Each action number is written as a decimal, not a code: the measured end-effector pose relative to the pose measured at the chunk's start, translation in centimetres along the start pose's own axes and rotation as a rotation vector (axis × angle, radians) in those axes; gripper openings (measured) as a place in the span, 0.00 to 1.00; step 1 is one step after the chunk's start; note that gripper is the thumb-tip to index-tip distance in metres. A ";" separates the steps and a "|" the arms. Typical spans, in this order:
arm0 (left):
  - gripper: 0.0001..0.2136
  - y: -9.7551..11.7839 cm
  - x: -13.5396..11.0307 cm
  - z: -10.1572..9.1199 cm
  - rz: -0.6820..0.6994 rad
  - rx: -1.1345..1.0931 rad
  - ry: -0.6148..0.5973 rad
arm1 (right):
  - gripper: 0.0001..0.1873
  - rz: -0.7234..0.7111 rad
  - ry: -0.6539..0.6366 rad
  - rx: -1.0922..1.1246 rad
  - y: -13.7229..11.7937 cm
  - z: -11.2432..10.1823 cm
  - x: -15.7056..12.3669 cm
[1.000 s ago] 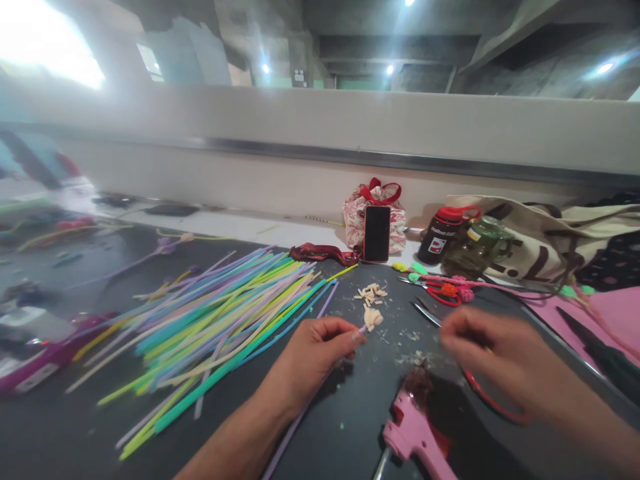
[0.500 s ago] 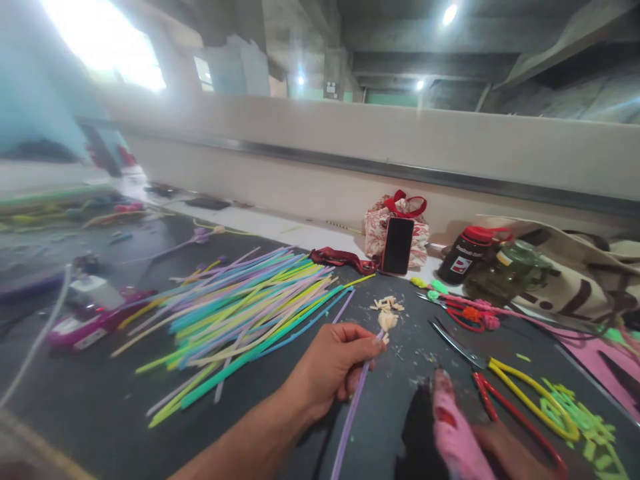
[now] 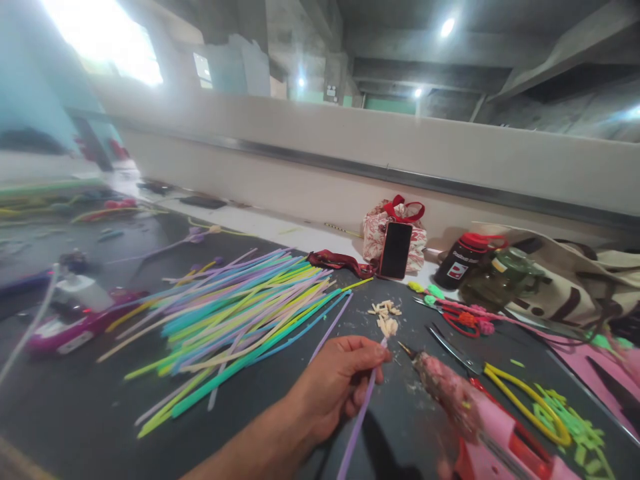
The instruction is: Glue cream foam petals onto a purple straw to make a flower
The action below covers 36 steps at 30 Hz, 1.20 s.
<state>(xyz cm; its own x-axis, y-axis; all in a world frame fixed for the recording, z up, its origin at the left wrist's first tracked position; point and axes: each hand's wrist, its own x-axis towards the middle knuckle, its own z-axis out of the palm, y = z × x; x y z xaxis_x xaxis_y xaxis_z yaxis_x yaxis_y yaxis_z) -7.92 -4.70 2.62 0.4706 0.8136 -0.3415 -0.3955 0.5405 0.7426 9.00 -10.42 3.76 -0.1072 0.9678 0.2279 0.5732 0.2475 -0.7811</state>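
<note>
My left hand (image 3: 345,373) pinches a purple pipe cleaner (image 3: 361,420) just below its top end. A small cream flower-like tuft (image 3: 387,325) sits at that end, above my thumb and fingertips. From the lower right comes a pink hot glue gun (image 3: 475,413), its worn nozzle pointing up and left, close to the tuft but apart from it. My right hand (image 3: 444,463) holds the glue gun; only a blurred bit of it shows at the bottom edge. Short cream pieces (image 3: 384,309) lie on the dark table behind the tuft.
Many coloured pipe cleaners (image 3: 240,320) are spread at left. Scissors with yellow and red handles (image 3: 525,403) and green cut pieces (image 3: 575,427) lie at right. A phone (image 3: 395,250) leans on a patterned bag (image 3: 373,230), near a black bottle (image 3: 460,260). A purple device (image 3: 85,323) stands far left.
The glue gun has swung up and left, so its nozzle now points towards the cream tuft. My left hand has moved slightly down, still pinching the pipe cleaner.
</note>
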 end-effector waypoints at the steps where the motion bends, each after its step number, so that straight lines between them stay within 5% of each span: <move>1: 0.08 0.0 0.0 0.0 -0.008 -0.004 -0.003 | 0.14 0.004 -0.001 0.022 0.2 -0.1 0.4; 13: 0.11 -0.6 0.0 0.2 -0.005 0.035 0.004 | 0.19 0.072 -0.041 0.222 2.1 -0.8 3.5; 36: 0.12 -0.2 -0.3 0.6 0.021 0.098 0.028 | 0.14 0.092 -0.030 0.185 -0.3 0.4 -0.4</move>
<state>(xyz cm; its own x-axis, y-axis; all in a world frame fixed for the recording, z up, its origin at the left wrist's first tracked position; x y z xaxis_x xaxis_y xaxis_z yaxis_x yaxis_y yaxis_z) -7.51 -5.16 2.95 0.4405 0.8309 -0.3400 -0.3253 0.5007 0.8022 8.54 -10.89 3.72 -0.0872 0.9869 0.1354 0.4232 0.1598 -0.8919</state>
